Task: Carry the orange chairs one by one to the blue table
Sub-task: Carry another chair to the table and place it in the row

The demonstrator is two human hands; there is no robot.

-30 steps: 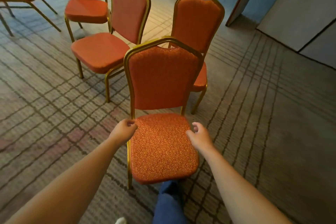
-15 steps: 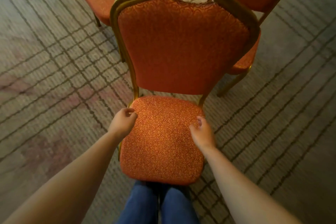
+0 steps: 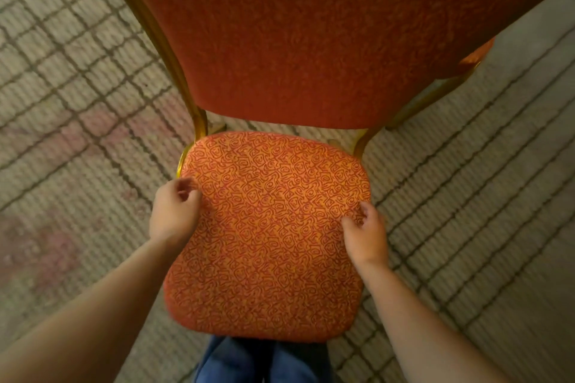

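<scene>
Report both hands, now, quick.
Left hand: fingers curled at the left edge of the orange chair seat; grip cannot be told.
Right hand: fingers curled at the seat's right edge; grip cannot be told.

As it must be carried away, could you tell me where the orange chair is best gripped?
Take the orange chair by its seat's two side edges, coming from the open front; the cushion overhangs there, and the tall backrest blocks the rear.

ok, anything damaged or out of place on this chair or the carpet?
Nothing stands out on the chair: seat and backrest fabric look intact, gold frame straight. The carpet has faint pinkish patches at left; stain or pattern, cannot tell.
</scene>
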